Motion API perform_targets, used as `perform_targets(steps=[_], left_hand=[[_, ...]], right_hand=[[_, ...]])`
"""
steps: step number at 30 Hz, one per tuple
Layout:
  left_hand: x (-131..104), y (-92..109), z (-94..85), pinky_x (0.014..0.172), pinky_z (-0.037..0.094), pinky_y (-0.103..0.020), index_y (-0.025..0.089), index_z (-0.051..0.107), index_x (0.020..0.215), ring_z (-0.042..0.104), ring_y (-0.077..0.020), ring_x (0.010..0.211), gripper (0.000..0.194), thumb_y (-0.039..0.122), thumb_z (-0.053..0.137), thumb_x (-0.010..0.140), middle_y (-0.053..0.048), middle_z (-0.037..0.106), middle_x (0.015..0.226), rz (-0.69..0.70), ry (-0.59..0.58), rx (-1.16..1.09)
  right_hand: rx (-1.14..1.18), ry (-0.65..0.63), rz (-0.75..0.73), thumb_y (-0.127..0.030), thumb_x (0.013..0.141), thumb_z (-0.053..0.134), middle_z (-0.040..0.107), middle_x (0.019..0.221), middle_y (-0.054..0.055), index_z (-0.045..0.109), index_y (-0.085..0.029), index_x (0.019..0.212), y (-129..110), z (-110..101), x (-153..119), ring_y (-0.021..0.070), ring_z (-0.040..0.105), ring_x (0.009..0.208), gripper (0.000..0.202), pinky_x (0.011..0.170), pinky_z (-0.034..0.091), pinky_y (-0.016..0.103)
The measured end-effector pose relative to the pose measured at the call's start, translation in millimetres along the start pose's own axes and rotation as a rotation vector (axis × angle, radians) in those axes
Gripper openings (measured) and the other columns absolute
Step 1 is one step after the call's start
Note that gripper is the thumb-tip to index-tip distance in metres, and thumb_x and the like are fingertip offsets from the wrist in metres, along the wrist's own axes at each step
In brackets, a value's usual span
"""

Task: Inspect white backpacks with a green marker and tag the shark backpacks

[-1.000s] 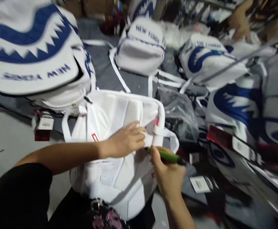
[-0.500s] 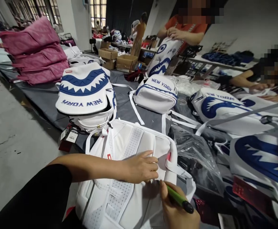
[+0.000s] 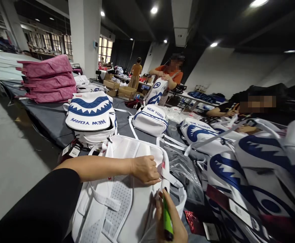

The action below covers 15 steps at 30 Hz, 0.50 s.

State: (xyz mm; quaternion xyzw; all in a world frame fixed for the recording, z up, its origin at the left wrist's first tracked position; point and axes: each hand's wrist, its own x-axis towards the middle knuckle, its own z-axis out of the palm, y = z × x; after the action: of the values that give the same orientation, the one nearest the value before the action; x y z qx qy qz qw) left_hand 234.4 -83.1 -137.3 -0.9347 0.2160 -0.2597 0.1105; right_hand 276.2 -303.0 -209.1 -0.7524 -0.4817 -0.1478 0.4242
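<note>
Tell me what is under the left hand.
The left hand presses on a white backpack lying back-up, near its top strap. The patch beneath the palm is covered. The right hand holds a green pen.
</note>
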Motion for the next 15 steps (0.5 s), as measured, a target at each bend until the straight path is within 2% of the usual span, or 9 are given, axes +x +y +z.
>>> perform_targets(steps=[2, 4, 5, 7, 8, 10, 13, 15], left_hand=[[-3.9, 19.4, -43.5, 0.058, 0.029, -0.037, 0.019, 0.058, 0.062, 0.051, -0.0172, 0.053, 0.038, 0.033, 0.045, 0.094, -0.004, 0.061, 0.058, -0.021, 0.181, 0.110], [-5.7, 43.8, -89.6, 0.055, 0.026, -0.036, 0.021, 0.053, 0.058, 0.047, -0.0160, 0.050, 0.036, 0.031, 0.048, 0.092, -0.001, 0.055, 0.053, -0.058, 0.394, 0.223], [-5.6, 57.0, -109.6, 0.055, 0.025, -0.035, 0.021, 0.052, 0.057, 0.045, -0.0157, 0.050, 0.035, 0.030, 0.050, 0.091, 0.000, 0.053, 0.052, -0.096, 0.462, 0.261], [-5.7, 82.9, -135.4, 0.054, 0.025, -0.036, 0.021, 0.051, 0.057, 0.044, -0.0157, 0.050, 0.034, 0.029, 0.050, 0.091, 0.000, 0.052, 0.051, -0.224, 0.493, 0.277], [-7.3, 94.4, -139.2, 0.055, 0.025, -0.036, 0.020, 0.052, 0.058, 0.045, -0.0159, 0.051, 0.034, 0.029, 0.050, 0.092, 0.000, 0.052, 0.052, -0.306, 0.467, 0.257], [-15.1, 111.4, -128.3, 0.057, 0.027, -0.036, 0.019, 0.055, 0.062, 0.048, -0.0165, 0.054, 0.036, 0.031, 0.048, 0.095, -0.001, 0.056, 0.055, -0.472, 0.355, 0.181], [-34.7, 114.4, -84.8, 0.065, 0.033, -0.035, 0.017, 0.060, 0.072, 0.058, -0.0188, 0.066, 0.035, 0.031, 0.044, 0.099, -0.004, 0.064, 0.066, -0.651, 0.036, 0.001], [-48.3, 103.2, -60.6, 0.074, 0.038, -0.034, 0.015, 0.064, 0.082, 0.061, -0.0201, 0.078, 0.025, 0.030, 0.051, 0.098, -0.005, 0.068, 0.079, -0.636, -0.143, -0.103]], right_hand=[[-0.035, 0.056, -0.211, -0.028, 0.096, 0.051, 0.071, 0.119, 0.010, 0.054, -0.027, 0.139, -10.9, -14.9, 1.5, 0.0316, 0.071, 0.100, 0.044, 0.081, 0.058, 0.044], [-0.069, 0.057, -0.429, -0.023, 0.094, 0.051, 0.074, 0.111, 0.007, 0.055, -0.034, 0.139, -15.4, -39.6, 8.7, 0.0296, 0.072, 0.093, 0.046, 0.078, 0.057, 0.043], [-0.076, 0.032, -0.527, -0.021, 0.093, 0.053, 0.075, 0.108, 0.006, 0.055, -0.037, 0.138, -15.6, -53.5, 13.5, 0.0289, 0.072, 0.092, 0.048, 0.079, 0.057, 0.043], [-0.055, -0.018, -0.635, -0.019, 0.092, 0.055, 0.075, 0.109, 0.004, 0.055, -0.039, 0.137, -15.3, -77.1, 23.0, 0.0276, 0.071, 0.097, 0.049, 0.086, 0.056, 0.044], [-0.040, -0.044, -0.660, -0.018, 0.092, 0.056, 0.075, 0.109, 0.003, 0.055, -0.039, 0.137, -15.9, -84.0, 26.8, 0.0268, 0.071, 0.098, 0.049, 0.088, 0.056, 0.044], [-0.011, -0.098, -0.676, -0.016, 0.093, 0.054, 0.075, 0.107, 0.003, 0.056, -0.037, 0.136, -19.2, -84.0, 31.7, 0.0246, 0.071, 0.096, 0.048, 0.088, 0.056, 0.043], [0.015, -0.207, -0.656, -0.015, 0.094, 0.051, 0.075, 0.107, 0.006, 0.057, -0.030, 0.135, -23.8, -57.4, 34.1, 0.0234, 0.071, 0.095, 0.044, 0.083, 0.057, 0.041], [0.022, -0.228, -0.599, -0.017, 0.094, 0.051, 0.075, 0.107, 0.007, 0.059, -0.026, 0.133, -24.2, -37.9, 34.4, 0.0238, 0.069, 0.094, 0.041, 0.080, 0.057, 0.041]])
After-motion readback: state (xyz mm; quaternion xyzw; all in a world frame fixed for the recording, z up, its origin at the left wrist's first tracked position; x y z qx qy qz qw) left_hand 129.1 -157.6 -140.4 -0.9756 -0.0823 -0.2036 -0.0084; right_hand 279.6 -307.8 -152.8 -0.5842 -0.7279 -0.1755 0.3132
